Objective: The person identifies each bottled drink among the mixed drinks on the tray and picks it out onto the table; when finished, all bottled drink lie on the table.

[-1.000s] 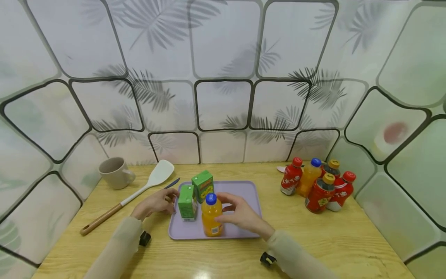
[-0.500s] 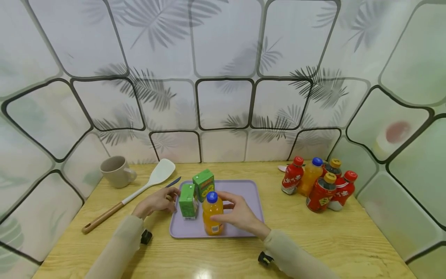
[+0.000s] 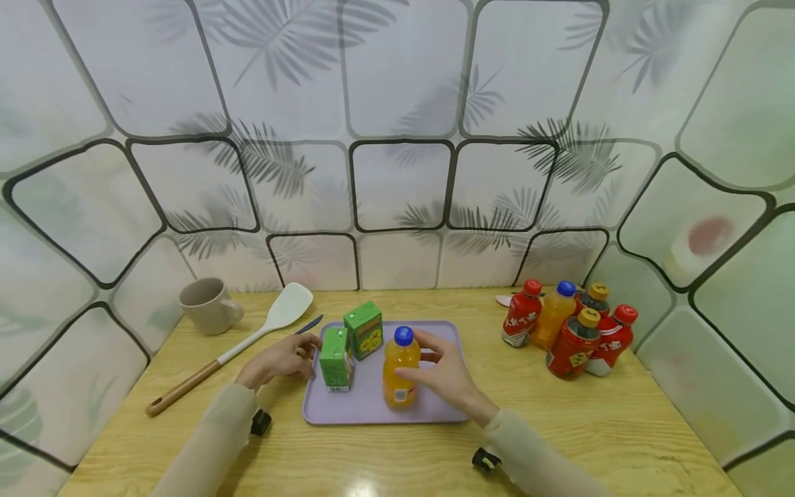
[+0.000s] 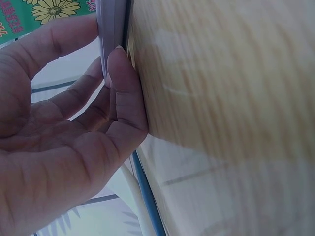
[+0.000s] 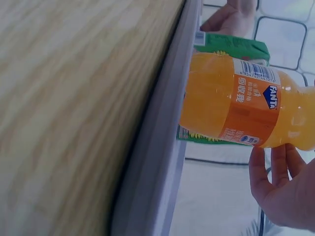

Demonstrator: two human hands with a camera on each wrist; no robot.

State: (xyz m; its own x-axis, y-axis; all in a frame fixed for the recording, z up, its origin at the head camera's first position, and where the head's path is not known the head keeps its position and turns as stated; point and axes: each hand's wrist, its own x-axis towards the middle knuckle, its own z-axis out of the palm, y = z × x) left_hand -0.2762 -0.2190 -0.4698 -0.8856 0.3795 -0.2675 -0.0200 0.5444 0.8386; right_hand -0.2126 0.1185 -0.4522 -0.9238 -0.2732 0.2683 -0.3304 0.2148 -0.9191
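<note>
My right hand (image 3: pixel 450 375) grips an orange Fanta bottle (image 3: pixel 400 369) with a blue cap, thumb at the front and fingers behind. The bottle is upright over the right-middle part of a lilac tray (image 3: pixel 366 408); in the right wrist view its base is close to the tray's rim. My left hand (image 3: pixel 282 362) holds the tray's left edge, its thumb and bent fingers around the rim (image 4: pixel 112 29) in the left wrist view. Two green drink cartons stand on the tray's left side: a front carton (image 3: pixel 336 362) and a rear carton (image 3: pixel 365 333).
Several drink bottles, among them a red-capped one (image 3: pixel 524 314) and another orange one (image 3: pixel 554 319), cluster at the right with a pink spoon (image 3: pixel 503 300) behind. On the left are a beige mug (image 3: pixel 208 307), a white spatula (image 3: pixel 288 307) with wooden handle and a dark blue utensil (image 3: pixel 309 324).
My right hand has shifted the orange bottle to the right and slightly back over the tray, away from the cartons. The left hand and the cartons stay put.
</note>
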